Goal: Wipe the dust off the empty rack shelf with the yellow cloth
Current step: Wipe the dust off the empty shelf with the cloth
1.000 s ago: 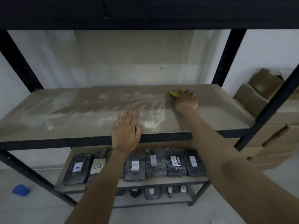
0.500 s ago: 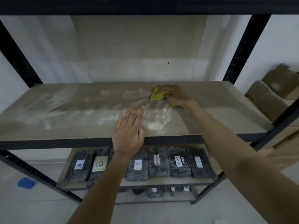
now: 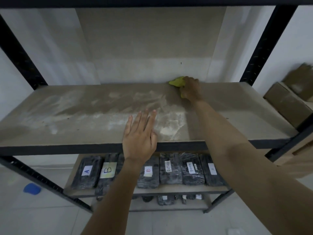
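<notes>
Dusty rack shelf (image 3: 67, 116): right hand (image 3: 191, 89) grips yellow cloth (image 3: 177, 81) at the back edge (wall side); left hand (image 3: 139, 135), fingers spread, rests on the front edge.

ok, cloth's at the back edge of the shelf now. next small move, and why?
Probably drag the yellow cloth forward and left. The right hand holds it at the rear of the shelf, where the board looks clean, while pale dust streaks cover the middle and left. The left hand rests flat at the front edge.
</notes>
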